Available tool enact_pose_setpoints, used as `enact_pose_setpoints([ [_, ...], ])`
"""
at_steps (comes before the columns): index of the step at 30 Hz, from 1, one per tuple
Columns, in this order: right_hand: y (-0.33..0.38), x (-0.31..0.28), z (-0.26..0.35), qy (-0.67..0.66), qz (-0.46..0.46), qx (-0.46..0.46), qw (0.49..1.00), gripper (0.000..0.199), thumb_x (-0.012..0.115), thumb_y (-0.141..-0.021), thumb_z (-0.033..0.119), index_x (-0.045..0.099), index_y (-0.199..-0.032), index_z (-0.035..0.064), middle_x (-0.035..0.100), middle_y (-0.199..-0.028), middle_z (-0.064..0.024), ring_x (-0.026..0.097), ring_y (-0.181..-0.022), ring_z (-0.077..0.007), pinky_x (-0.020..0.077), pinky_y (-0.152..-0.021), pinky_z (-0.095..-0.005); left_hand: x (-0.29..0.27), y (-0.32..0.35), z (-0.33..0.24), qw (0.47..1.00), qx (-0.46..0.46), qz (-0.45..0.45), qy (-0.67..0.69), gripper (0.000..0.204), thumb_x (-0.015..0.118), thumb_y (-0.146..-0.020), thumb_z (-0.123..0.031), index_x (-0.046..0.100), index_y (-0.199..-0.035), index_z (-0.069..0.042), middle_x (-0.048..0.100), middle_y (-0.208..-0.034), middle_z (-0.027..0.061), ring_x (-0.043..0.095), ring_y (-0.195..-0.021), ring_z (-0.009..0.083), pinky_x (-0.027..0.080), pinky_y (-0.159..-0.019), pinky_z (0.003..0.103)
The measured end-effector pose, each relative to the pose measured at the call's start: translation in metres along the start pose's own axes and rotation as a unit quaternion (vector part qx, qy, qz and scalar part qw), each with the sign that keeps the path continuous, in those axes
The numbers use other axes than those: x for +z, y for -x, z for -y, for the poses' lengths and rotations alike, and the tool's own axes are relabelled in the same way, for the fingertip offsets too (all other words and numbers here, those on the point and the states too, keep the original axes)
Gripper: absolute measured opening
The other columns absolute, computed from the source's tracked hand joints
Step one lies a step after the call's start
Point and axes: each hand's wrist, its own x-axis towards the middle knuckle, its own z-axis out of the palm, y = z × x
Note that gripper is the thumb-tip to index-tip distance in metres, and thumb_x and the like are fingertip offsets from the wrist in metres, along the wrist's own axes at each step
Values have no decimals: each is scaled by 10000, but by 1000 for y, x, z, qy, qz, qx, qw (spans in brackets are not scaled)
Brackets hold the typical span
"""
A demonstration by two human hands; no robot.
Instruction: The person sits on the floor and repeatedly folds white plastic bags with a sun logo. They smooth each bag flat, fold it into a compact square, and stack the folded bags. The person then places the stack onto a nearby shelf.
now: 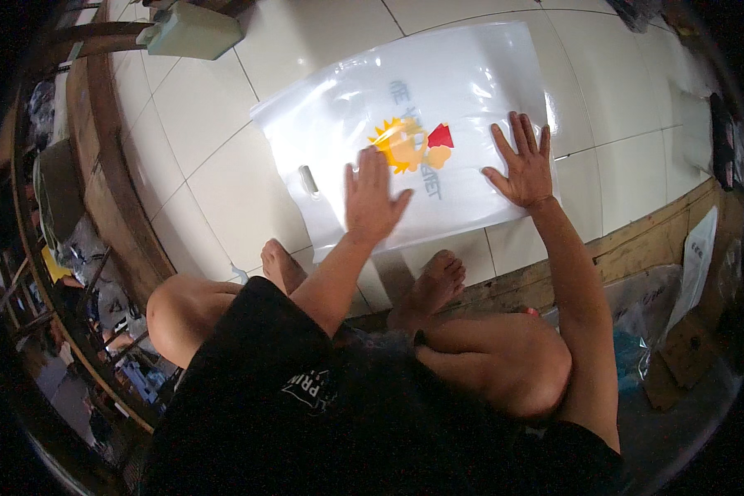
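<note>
A large clear plastic bag [463, 74] lies flat on the tiled floor in front of me. It has a punched oval handle hole near its left end, and a white layer shows through it. A yellow, orange and red cartoon print [401, 147] with grey lettering is at its middle. My left hand [370, 198] rests on the bag just left of the print, its fingers stretched out. On the bag's right part lies my right hand [521, 169], palm down with the fingers spread. Neither hand grips anything.
Pale floor tiles [198, 124] surround the bag. A whitish plastic jerrycan [192, 31] stands at the far left by a wooden beam [112, 157]. Wooden edging [636, 227] runs along the near right, with cardboard [678, 355] and plastic wrapping beyond it. My bare feet [434, 285] are close to the bag's near edge.
</note>
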Motion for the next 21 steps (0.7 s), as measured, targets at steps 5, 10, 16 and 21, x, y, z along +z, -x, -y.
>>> enact_pose_setpoints([
  [5, -2, -5, 3, 10, 12, 0, 1000, 825, 556, -890, 626, 314, -1552, 196, 209, -1622, -189, 184, -1505, -374, 67, -1173, -672, 8, 27, 43, 998, -30, -63, 10, 868, 557, -934, -466, 244, -1496, 116, 219, -1581, 300, 177, -1491, 425, 102, -1193, 589],
  [10, 7, -13, 8, 50, 54, 22, 997, 803, 509, -929, 587, 285, -1558, 141, 189, -1625, -196, 161, -1509, -382, 61, -1190, -640, 3, 22, 39, 997, -38, -63, -8, 840, 538, -935, -484, 283, -1496, 87, 242, -1592, 256, 182, -1500, 379, 101, -1207, 561],
  [16, 37, 1, 3, 1, 17, 24, 1000, 788, 496, -950, 557, 251, -1563, 127, 198, -1611, -226, 160, -1506, -393, 99, -1205, -605, 5, 23, 39, 996, -23, -83, -10, 847, 557, -923, -461, 280, -1483, 111, 254, -1572, 289, 190, -1489, 415, 115, -1195, 582],
  [21, 35, -1, 2, -1, 17, 23, 1000, 813, 514, -932, 581, 270, -1554, 117, 229, -1595, -245, 174, -1499, -405, 116, -1199, -614, 15, 16, 28, 992, -32, -116, 48, 843, 570, -917, -434, 271, -1484, 114, 260, -1563, 298, 193, -1481, 436, 122, -1196, 577],
])
